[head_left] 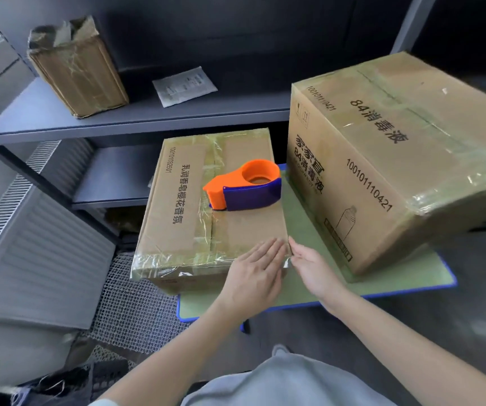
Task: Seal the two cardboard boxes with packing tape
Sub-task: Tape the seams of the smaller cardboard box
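On a green mat (pixel 303 288) sit the smaller box (pixel 183 218) and the larger box (pixel 397 159), both closed cardboard with contents hidden, banded in glossy, wrinkled tape. A rounded orange-and-blue tape dispenser (pixel 244 186) rests atop the smaller. The left hand (pixel 253 271) and right hand (pixel 312 268) press its near corner, fingers straight, gripping nothing.

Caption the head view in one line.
Left hand and right hand press flat at the near corner of the smaller box; tape dispenser rests on top, larger box alongside.
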Action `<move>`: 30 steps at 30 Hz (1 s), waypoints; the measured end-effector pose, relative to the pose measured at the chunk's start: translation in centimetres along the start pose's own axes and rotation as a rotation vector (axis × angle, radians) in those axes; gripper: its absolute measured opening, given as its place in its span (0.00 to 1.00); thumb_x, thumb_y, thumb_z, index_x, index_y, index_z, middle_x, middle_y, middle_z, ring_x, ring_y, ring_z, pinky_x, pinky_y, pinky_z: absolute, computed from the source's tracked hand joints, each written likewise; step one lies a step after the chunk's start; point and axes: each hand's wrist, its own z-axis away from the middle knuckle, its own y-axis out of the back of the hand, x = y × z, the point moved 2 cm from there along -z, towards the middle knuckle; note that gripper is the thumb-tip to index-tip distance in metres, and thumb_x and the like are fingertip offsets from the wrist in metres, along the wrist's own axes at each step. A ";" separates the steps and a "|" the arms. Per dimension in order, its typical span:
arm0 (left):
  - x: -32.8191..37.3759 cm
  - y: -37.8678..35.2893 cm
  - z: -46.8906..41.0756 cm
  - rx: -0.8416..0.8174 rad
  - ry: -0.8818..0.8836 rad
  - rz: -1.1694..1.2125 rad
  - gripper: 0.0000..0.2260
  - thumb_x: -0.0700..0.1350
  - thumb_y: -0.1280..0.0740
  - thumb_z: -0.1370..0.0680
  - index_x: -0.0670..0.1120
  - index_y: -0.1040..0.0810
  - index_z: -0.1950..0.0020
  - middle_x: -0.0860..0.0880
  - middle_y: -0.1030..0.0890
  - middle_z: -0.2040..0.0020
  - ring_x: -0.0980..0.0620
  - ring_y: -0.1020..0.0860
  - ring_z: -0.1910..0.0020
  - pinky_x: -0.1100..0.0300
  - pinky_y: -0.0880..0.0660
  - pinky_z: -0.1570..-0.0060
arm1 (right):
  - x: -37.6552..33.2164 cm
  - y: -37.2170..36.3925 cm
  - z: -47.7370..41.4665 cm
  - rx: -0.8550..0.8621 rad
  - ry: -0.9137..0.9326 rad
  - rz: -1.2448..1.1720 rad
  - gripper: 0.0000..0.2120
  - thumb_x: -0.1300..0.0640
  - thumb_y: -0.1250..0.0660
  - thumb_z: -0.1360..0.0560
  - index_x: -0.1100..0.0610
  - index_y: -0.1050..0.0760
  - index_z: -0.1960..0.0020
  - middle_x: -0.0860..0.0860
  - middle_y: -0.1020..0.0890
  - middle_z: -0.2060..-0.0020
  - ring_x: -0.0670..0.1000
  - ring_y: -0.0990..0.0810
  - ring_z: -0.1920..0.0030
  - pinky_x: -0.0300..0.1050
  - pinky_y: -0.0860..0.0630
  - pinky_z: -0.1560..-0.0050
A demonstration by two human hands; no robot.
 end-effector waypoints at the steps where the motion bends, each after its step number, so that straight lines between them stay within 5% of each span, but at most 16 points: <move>1: 0.0 0.0 0.0 -0.002 -0.005 0.001 0.15 0.40 0.38 0.26 0.36 0.20 0.43 0.42 0.20 0.42 0.45 0.21 0.42 0.50 0.23 0.45 | 0.2 -0.2 0.3 -0.037 -0.014 -0.100 0.24 0.67 0.50 0.20 0.57 0.47 0.25 0.49 0.40 0.27 0.42 0.41 0.30 0.36 0.44 0.31; 4: -0.3 0.1 -0.2 -0.004 -0.008 0.025 0.14 0.38 0.32 0.28 0.37 0.19 0.43 0.43 0.20 0.42 0.46 0.21 0.42 0.51 0.22 0.46 | 0.2 0.6 0.7 -0.027 -0.054 -0.330 0.23 0.71 0.50 0.21 0.61 0.41 0.27 0.54 0.37 0.28 0.48 0.36 0.30 0.42 0.38 0.30; 6: -0.5 0.1 -0.5 0.005 -0.018 0.029 0.13 0.37 0.31 0.29 0.37 0.18 0.45 0.44 0.19 0.43 0.46 0.20 0.43 0.52 0.22 0.47 | -0.3 1.5 0.6 0.057 -0.086 -0.347 0.16 0.71 0.46 0.22 0.62 0.26 0.40 0.58 0.24 0.39 0.48 0.21 0.46 0.36 0.25 0.46; 8: -0.7 0.2 -0.8 0.021 -0.008 0.040 0.11 0.37 0.29 0.28 0.38 0.17 0.47 0.45 0.17 0.45 0.47 0.19 0.45 0.54 0.21 0.50 | -0.7 2.0 0.6 0.105 -0.137 -0.335 0.10 0.71 0.42 0.23 0.66 0.24 0.47 0.61 0.19 0.52 0.51 0.18 0.56 0.35 0.21 0.58; 13: -1.0 0.1 -1.5 0.040 0.018 0.119 0.08 0.37 0.29 0.27 0.36 0.17 0.50 0.45 0.16 0.50 0.47 0.18 0.51 0.54 0.20 0.56 | -1.3 2.4 -0.1 0.166 -0.152 -0.131 0.09 0.72 0.38 0.26 0.64 0.22 0.59 0.61 0.19 0.60 0.55 0.18 0.59 0.42 0.20 0.56; 19: -1.2 0.1 -1.9 0.001 -0.025 0.113 0.12 0.38 0.28 0.27 0.35 0.19 0.46 0.43 0.17 0.46 0.45 0.19 0.47 0.51 0.20 0.53 | -1.6 2.6 -0.8 0.091 -0.203 -0.139 0.04 0.74 0.37 0.27 0.70 0.25 0.55 0.62 0.20 0.68 0.54 0.17 0.67 0.42 0.19 0.64; 23: -1.2 -0.2 -1.8 0.010 -0.037 0.122 0.13 0.37 0.26 0.30 0.34 0.19 0.47 0.41 0.18 0.47 0.43 0.19 0.47 0.51 0.20 0.51 | -1.6 2.3 -0.8 0.069 -0.226 -0.222 0.05 0.75 0.37 0.27 0.68 0.28 0.54 0.65 0.19 0.65 0.55 0.16 0.68 0.40 0.20 0.68; 27: -1.3 -0.6 -1.8 0.043 -0.024 0.117 0.15 0.41 0.25 0.32 0.34 0.18 0.49 0.42 0.17 0.49 0.44 0.19 0.47 0.52 0.20 0.52 | -1.0 2.7 -0.9 0.042 -0.269 -0.425 0.09 0.75 0.38 0.27 0.68 0.30 0.48 0.66 0.18 0.65 0.57 0.16 0.67 0.45 0.19 0.67; 30: -1.2 -0.8 -1.9 0.081 -0.017 0.092 0.16 0.44 0.23 0.34 0.36 0.16 0.52 0.45 0.16 0.52 0.47 0.18 0.50 0.54 0.20 0.56 | -0.8 2.6 -1.0 0.039 -0.265 -0.327 0.08 0.73 0.37 0.27 0.68 0.29 0.49 0.64 0.17 0.64 0.56 0.16 0.64 0.47 0.18 0.62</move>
